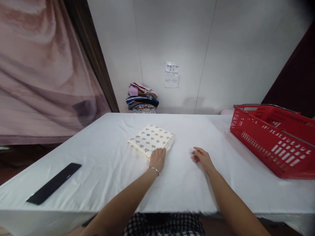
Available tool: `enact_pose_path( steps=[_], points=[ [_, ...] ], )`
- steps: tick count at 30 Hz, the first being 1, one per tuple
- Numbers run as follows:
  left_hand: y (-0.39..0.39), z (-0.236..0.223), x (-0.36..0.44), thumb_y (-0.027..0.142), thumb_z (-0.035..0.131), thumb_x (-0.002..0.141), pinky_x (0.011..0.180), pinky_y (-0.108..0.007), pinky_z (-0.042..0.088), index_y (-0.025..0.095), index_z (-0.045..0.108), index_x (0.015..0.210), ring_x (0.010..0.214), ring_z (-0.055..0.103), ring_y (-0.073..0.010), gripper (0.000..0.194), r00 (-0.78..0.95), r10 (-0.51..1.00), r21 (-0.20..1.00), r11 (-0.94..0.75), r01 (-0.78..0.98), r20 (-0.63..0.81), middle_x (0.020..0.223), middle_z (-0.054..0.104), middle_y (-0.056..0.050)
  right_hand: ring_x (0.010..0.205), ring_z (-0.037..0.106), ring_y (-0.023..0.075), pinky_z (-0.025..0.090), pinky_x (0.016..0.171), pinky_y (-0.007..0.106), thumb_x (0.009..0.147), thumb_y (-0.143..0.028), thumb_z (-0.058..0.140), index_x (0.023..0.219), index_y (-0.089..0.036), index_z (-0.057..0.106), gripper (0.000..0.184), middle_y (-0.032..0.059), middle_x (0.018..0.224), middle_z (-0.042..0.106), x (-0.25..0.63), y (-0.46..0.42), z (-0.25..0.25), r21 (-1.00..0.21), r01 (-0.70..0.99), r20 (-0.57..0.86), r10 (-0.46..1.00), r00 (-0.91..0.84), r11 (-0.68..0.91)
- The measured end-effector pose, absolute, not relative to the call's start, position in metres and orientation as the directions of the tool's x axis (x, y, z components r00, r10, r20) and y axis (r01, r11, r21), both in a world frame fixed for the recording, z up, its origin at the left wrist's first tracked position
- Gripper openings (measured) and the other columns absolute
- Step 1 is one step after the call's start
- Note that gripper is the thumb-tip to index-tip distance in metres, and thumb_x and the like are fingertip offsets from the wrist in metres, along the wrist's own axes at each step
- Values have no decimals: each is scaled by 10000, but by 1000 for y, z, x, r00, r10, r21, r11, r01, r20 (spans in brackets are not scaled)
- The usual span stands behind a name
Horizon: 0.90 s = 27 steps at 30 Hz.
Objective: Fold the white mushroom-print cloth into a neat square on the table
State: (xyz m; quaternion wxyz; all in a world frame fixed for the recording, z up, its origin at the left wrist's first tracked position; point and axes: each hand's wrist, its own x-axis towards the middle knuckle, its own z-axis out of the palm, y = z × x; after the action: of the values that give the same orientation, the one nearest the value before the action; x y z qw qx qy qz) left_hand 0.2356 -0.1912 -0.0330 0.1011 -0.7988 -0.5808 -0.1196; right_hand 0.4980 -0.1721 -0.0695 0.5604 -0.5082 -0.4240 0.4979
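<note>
A folded white cloth [153,137] with grey, blue and red motifs lies flat on the table in a neat square, its layered edge facing right. My left hand [157,159], with a bracelet at the wrist, is closed on the near corner of this cloth; the thumb is hidden. To the right, my right hand [202,157] hovers over the table with loosely bent fingers apart and nothing in them. A gap separates it from the cloth.
A white sheet covers the table [110,183]. A black flat strip [54,183] lies at the left. A red plastic basket [268,141] stands at the right. Folded clothes [142,98] are stacked beyond the far edge, beneath paper signs [171,74] on the wall.
</note>
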Motion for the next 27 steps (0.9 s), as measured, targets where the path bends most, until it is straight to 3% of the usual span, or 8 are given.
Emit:
enact_pose_path(
  steps=[5, 7, 10, 13, 19, 27],
  points=[
    [-207, -27, 245, 27, 389, 782, 863, -402, 358, 172, 543, 1035, 997, 479, -237, 330, 267, 926, -65, -259, 964, 267, 1135, 520, -134, 538, 569, 120, 445, 448, 243, 650, -373, 668, 999, -164, 582, 416, 38, 766, 646, 496, -172, -68, -992, -121, -44, 986, 162, -24],
    [-209, -22, 244, 44, 403, 782, 848, -397, 365, 166, 551, 1012, 983, 496, -244, 300, 272, 936, -67, -263, 962, 224, 1109, 541, -137, 535, 566, 120, 440, 447, 241, 638, -360, 671, 981, -163, 590, 404, 37, 755, 647, 495, -173, -67, -994, -107, -36, 984, 175, -18],
    [-207, -9, 235, 102, 409, 811, 794, -385, 384, 166, 554, 1005, 901, 537, -242, 250, 271, 945, 13, -278, 960, 183, 980, 587, -118, 535, 565, 118, 433, 450, 235, 632, -344, 660, 954, -169, 606, 370, 34, 745, 650, 493, -174, -65, -998, -68, -25, 982, 185, -12],
    [-200, 3, 219, 169, 424, 832, 834, -393, 365, 192, 557, 1018, 949, 531, -240, 230, 237, 943, 93, -265, 960, 235, 1016, 586, -99, 524, 567, 118, 420, 429, 221, 631, -317, 648, 905, -174, 622, 311, 41, 742, 655, 489, -169, -60, -999, -7, -52, 983, 174, -51],
    [-198, -3, 202, 244, 442, 839, 841, -380, 366, 190, 621, 892, 990, 500, -248, 194, 177, 964, 125, -203, 971, 198, 985, 607, -90, 581, 599, 127, 444, 440, 206, 668, -267, 606, 862, -185, 627, 212, 47, 799, 665, 456, -133, -43, -985, 158, -56, 991, 118, -74],
    [-206, -19, 192, 254, 503, 814, 902, -386, 362, 228, 610, 1001, 1030, 483, -229, 218, 197, 941, 254, -269, 929, 275, 1075, 600, -56, 682, 597, 141, 415, 483, 203, 719, -392, 566, 980, -184, 620, 339, 59, 914, 659, 405, -64, -35, -949, 301, -35, 978, 206, -97]
  ],
)
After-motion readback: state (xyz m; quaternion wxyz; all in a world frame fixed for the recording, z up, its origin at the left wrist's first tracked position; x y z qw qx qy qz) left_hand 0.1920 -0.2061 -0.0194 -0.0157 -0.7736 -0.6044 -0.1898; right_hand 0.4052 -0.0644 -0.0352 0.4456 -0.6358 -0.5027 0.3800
